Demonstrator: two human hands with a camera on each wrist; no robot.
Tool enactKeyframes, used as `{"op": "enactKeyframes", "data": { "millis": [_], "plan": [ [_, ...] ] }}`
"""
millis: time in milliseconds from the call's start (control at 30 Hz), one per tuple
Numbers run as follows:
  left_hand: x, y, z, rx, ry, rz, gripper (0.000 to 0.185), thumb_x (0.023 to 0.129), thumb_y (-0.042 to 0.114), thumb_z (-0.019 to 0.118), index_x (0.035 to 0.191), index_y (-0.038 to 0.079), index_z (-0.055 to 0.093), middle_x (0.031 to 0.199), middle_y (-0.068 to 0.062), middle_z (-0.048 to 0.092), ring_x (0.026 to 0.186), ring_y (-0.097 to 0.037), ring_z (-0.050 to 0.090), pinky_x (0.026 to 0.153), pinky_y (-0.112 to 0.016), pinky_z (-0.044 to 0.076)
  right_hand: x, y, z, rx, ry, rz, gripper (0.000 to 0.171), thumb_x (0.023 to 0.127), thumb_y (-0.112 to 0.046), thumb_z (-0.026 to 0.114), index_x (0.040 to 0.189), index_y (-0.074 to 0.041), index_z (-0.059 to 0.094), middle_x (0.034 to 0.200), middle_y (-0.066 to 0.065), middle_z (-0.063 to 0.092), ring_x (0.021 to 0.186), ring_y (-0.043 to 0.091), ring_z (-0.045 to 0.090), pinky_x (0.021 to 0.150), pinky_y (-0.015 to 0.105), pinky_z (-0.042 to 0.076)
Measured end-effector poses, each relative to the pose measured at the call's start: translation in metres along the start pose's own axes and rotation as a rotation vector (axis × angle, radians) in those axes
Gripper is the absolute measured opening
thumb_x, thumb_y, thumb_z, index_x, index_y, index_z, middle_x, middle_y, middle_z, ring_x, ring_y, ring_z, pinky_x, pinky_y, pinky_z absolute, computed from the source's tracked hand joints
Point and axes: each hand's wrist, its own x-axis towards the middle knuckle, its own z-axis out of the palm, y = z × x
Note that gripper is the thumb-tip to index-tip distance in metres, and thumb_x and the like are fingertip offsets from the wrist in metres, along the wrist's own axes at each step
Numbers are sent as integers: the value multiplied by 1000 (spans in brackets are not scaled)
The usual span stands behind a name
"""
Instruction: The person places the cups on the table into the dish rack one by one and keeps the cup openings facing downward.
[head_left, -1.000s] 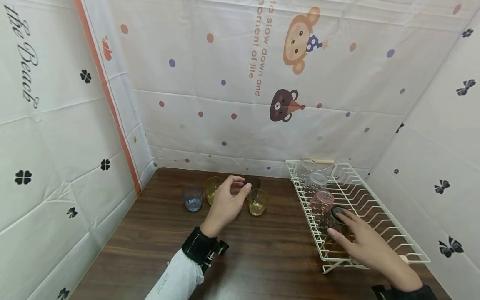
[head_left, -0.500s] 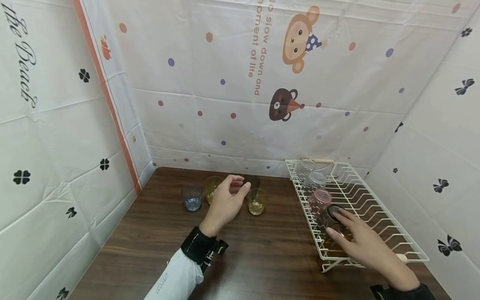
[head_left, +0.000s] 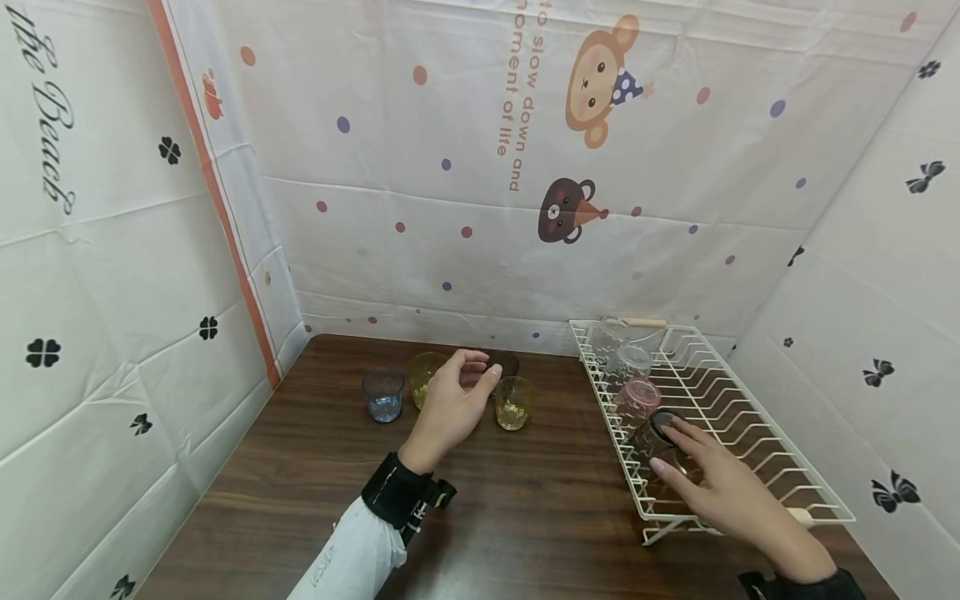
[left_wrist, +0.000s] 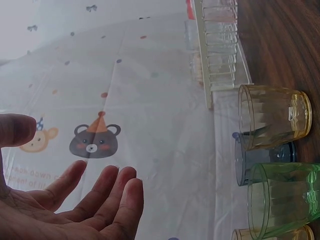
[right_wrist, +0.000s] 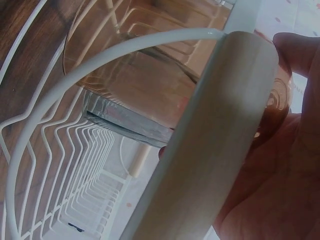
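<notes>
In the head view my left hand (head_left: 453, 408) hangs over the table glasses, fingers loosely bent and holding nothing. The left wrist view shows its fingers apart from a yellow glass (left_wrist: 275, 120), a dark glass (left_wrist: 265, 162) and a green glass (left_wrist: 282, 197). At the rack's near end, my right hand (head_left: 723, 487) grips an upturned brown glass (right_wrist: 145, 75), thumb at one side and fingers at the other. Its fingers also touch a dark grey glass (head_left: 651, 437), which leans left towards a pink glass (head_left: 637, 400). The palm covers part of the brown glass.
A white wire dish rack (head_left: 738, 408) stands at the right, with clear glasses (head_left: 630, 362) along its far left side. Its wooden handle (right_wrist: 220, 135) lies close to my right hand. A blue glass (head_left: 383, 400) is at the left. Printed cloth (head_left: 375, 208) hangs behind the table (head_left: 315, 500).
My right hand has shifted slightly left. The dark grey glass has moved left with it and leans more, and the pink glass has moved a little left. My left hand has stayed still.
</notes>
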Motion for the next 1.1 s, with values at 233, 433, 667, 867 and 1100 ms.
{"op": "enactKeyframes", "data": {
  "millis": [233,433,667,867,1100],
  "plan": [
    [1,0,-1,6,9,1,39,107,40,64,137,15,64,135,-12,69,126,-29,69,105,-51,58,0,0,-1,1,3,-10,62,105,-43,67,154,-6,57,163,26,47,102,19,70,80,41,57],
    [3,-1,-1,18,-5,-10,41,107,42,64,137,14,63,135,-13,69,126,-30,69,106,-51,58,0,1,-3,41,25,-33,62,104,-40,69,152,-3,57,162,30,47,135,51,58,101,67,52],
    [7,-16,-7,156,-1,-1,44,105,39,67,140,12,62,137,-17,67,128,-34,65,106,-55,54,8,-16,-14,70,123,-88,62,101,-38,72,150,-1,58,161,32,48,149,62,36,111,83,29],
    [14,-33,-8,463,-94,-20,59,102,38,72,151,11,57,147,-20,59,136,-42,58,110,-61,49,21,-45,-27,102,184,-150,63,100,-37,74,154,-9,57,164,26,48,155,58,30,112,87,22],
    [33,-36,-3,784,-278,-44,74,96,38,80,160,15,49,157,-21,51,148,-48,45,124,-65,35,40,-72,-29,85,211,-192,61,98,-37,77,149,-8,62,160,26,53,153,58,35,115,81,28]
  ]
}}
